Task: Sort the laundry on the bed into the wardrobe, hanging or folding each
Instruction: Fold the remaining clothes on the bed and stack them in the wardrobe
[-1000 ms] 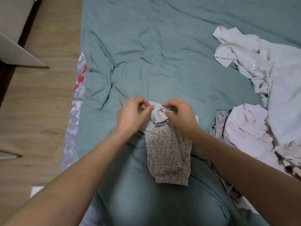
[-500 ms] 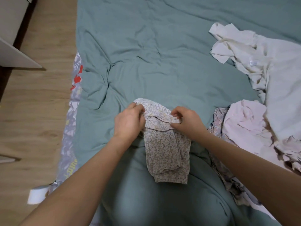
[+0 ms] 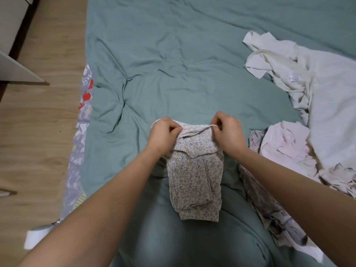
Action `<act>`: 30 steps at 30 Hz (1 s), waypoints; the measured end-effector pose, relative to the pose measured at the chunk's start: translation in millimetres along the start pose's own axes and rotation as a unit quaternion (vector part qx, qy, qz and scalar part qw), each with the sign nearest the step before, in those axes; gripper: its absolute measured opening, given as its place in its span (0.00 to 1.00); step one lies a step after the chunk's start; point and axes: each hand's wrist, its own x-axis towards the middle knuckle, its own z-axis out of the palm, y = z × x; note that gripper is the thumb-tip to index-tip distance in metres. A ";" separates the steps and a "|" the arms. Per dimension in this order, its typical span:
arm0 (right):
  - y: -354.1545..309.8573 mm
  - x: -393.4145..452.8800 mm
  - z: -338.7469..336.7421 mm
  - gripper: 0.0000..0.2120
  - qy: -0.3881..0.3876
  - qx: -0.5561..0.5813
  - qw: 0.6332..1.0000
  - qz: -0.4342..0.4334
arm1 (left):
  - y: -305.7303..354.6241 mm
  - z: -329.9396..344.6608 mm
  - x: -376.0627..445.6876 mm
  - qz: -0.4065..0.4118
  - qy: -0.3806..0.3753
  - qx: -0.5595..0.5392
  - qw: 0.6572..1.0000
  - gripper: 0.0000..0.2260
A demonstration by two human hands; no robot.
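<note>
Floral-print garment point(image 3: 194, 176) lies at centre frame on the teal duvet point(image 3: 173, 60), already folded into a narrow strip running toward 6 o'clock; the far end is open like a waistband. Left hand point(image 3: 163, 133) pinches that hem at the strip's 11 o'clock corner, fingers curled round the fabric. Right hand point(image 3: 229, 132) pinches the opposite corner at 1 o'clock, thumb and forefinger on the white edge. Both pull outward, likely to square the top edge before the next fold. The folded body rests flat on the duvet, so the bed carries the weight and the hands only shape it.

Unsorted pile sits from 1 to 4 o'clock: cream garment point(image 3: 317, 89), pink garment point(image 3: 289, 149) nearer, and a second floral piece point(image 3: 269, 207) beside the right forearm, apart from the strip. Wood floor point(image 3: 38, 122) at 9 o'clock. Wardrobe itself can't be identified. Judging from the pile, most of the task remains.
</note>
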 end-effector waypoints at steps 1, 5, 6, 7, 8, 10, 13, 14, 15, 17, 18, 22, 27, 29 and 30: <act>1.8 -0.6 2.2 0.07 0.000 -0.003 1.000 0.000 | 1.7 0.0 1.2 -0.033 -0.015 -0.043 0.998 0.09; -3.8 -5.1 11.0 0.05 -0.018 -0.030 0.995 -0.098 | 5.2 -3.9 7.2 -0.119 -0.060 -0.133 0.982 0.12; -7.1 -5.3 12.7 0.07 -0.021 -0.043 0.989 -0.143 | 5.9 -5.4 8.8 -0.125 -0.069 -0.140 0.980 0.12; -10.2 -5.0 14.0 0.07 -0.019 -0.058 0.981 -0.184 | 5.5 -6.8 10.2 -0.127 -0.076 -0.146 0.978 0.14; -13.2 -3.8 15.4 0.07 -0.016 -0.074 0.973 -0.220 | 4.9 -8.2 11.4 -0.127 -0.082 -0.147 0.977 0.16; -16.9 0.9 17.5 0.03 -0.024 -0.111 0.956 -0.271 | 3.0 -10.1 13.5 -0.126 -0.093 -0.147 0.977 0.21; -22.8 11.1 17.0 0.02 -0.040 -0.128 0.945 -0.299 | 2.8 -9.8 14.0 -0.114 -0.095 -0.150 0.977 0.14; -25.3 14.0 15.1 0.02 -0.044 -0.108 0.949 -0.294 | 3.6 -8.4 14.2 -0.107 -0.081 -0.164 0.977 0.08; -27.9 16.2 12.2 0.03 -0.046 -0.077 0.955 -0.284 | 4.3 -8.2 14.0 -0.097 -0.063 -0.183 0.976 0.03; -31.1 18.6 5.3 0.04 -0.038 -0.015 0.966 -0.255 | 1.0 -7.5 14.6 -0.059 -0.053 -0.205 0.975 0.05; -30.7 19.5 2.6 0.04 -0.034 0.002 0.970 -0.240 | -1.8 -7.0 15.7 -0.025 -0.063 -0.193 0.979 0.06; -24.5 27.9 -3.0 0.02 -0.069 -0.048 0.982 -0.171 | -2.7 -10.7 20.2 0.117 -0.124 0.032 0.985 0.16; -26.3 50.7 -9.8 0.08 -0.074 0.179 0.981 0.004 | -0.2 -14.9 44.0 0.130 -0.061 0.105 0.984 0.05; -19.6 57.1 -13.8 0.11 -0.031 0.256 0.960 0.108 | 5.8 -16.7 52.1 0.110 -0.024 0.071 0.991 0.05; -16.0 58.5 -14.8 0.11 -0.026 0.254 0.957 0.140 | 10.7 -16.1 53.9 0.108 -0.018 0.071 0.992 0.05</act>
